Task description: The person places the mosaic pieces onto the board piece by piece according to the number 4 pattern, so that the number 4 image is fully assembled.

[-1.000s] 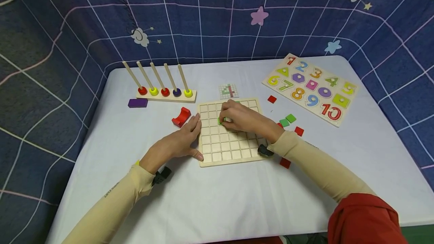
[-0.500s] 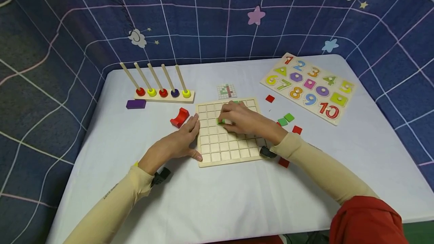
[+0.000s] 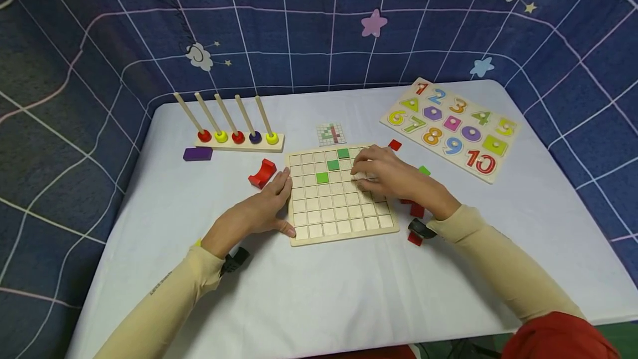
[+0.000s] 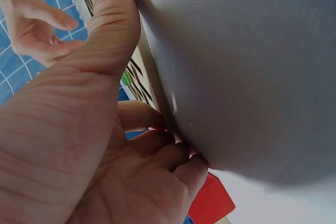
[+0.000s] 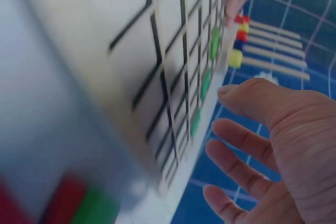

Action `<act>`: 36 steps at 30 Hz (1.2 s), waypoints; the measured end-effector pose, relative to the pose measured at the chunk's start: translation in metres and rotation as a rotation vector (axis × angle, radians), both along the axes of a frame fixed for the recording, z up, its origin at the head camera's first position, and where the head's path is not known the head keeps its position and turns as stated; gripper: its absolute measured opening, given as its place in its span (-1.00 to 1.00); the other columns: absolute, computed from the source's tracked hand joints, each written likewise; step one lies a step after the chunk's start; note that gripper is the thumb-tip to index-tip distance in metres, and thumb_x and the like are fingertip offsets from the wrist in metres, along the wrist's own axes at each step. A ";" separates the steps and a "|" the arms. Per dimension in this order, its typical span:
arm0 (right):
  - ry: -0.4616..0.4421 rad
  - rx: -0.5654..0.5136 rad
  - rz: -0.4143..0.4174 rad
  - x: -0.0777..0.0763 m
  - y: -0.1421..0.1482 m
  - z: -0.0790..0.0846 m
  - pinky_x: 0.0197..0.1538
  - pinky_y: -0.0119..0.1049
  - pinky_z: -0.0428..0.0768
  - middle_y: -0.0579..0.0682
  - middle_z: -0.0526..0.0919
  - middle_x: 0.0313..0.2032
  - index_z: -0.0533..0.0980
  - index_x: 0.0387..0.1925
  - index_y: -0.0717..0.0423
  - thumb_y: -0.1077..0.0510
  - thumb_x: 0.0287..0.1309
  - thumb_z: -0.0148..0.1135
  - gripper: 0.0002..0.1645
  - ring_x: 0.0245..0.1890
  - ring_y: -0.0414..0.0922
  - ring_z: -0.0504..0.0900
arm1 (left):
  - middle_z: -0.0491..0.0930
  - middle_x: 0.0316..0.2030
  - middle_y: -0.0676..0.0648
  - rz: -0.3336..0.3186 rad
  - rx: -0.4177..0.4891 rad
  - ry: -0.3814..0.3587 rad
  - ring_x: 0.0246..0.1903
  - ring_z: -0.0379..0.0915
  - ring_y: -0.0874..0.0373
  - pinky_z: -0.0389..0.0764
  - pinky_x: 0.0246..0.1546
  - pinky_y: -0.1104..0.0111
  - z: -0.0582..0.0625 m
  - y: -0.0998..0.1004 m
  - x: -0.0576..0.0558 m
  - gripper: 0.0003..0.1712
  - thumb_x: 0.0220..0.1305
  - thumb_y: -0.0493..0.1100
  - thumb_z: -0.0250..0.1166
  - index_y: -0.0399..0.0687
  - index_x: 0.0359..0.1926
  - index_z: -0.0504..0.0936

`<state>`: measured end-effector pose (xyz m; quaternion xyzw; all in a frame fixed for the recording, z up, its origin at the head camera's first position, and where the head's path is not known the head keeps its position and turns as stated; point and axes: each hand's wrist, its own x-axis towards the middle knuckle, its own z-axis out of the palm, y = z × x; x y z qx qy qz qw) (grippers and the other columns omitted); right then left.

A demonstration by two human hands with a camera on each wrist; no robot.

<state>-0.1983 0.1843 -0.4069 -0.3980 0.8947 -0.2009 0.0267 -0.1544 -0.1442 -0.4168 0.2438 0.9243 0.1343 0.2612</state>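
A square wooden grid board (image 3: 344, 218) lies on the white table. Three green square tiles form a diagonal in its cells: the far tile (image 3: 343, 153), the middle tile (image 3: 333, 165) and the near tile (image 3: 322, 178). My left hand (image 3: 251, 218) rests along the board's left edge, thumb stretched toward the near corner; the left wrist view shows thumb and fingers against the edge. Over the board's right side hovers my right hand (image 3: 394, 179), fingers loosely bent and apart. Nothing shows between those fingers in the right wrist view, where the thumb (image 5: 252, 98) stands away from them.
Behind the board lies a small pattern card (image 3: 331, 134). Loose tiles sit at right, including a red tile (image 3: 417, 210) and a green tile (image 3: 424, 170). Around stand a red arch block (image 3: 262, 174), purple block (image 3: 197, 154), peg stand (image 3: 274, 145) and number puzzle (image 3: 451, 132).
My right hand has let go of the near green tile, leaving it in its cell, and moved right across the board. My left hand stays at the board's left edge.
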 end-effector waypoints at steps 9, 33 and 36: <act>-0.054 0.074 -0.127 0.005 0.051 0.008 0.33 0.24 0.49 0.13 0.72 0.08 0.75 -0.02 0.17 0.32 0.27 0.46 -0.76 0.22 0.14 0.57 | -0.34 0.74 -0.35 -0.013 0.001 0.022 0.74 -0.37 -0.28 0.09 0.69 -0.08 0.003 0.001 0.002 0.45 0.14 0.15 0.60 -0.45 0.68 -0.14; -0.154 0.136 -0.296 0.017 0.119 -0.001 0.42 0.30 0.52 0.21 0.67 0.16 0.72 0.09 0.16 0.36 0.27 0.42 -0.65 0.26 0.22 0.50 | -0.37 0.74 -0.34 -0.012 0.000 0.015 0.74 -0.39 -0.26 0.08 0.69 -0.08 -0.002 0.000 0.001 0.47 0.15 0.16 0.59 -0.43 0.68 -0.17; -0.156 0.126 -0.294 0.014 0.124 -0.005 0.42 0.29 0.55 0.21 0.67 0.16 0.70 0.11 0.19 0.40 0.27 0.40 -0.62 0.26 0.22 0.53 | -0.38 0.74 -0.33 -0.009 -0.004 0.006 0.75 -0.40 -0.26 0.07 0.70 -0.08 -0.003 0.001 0.000 0.47 0.16 0.17 0.59 -0.42 0.69 -0.18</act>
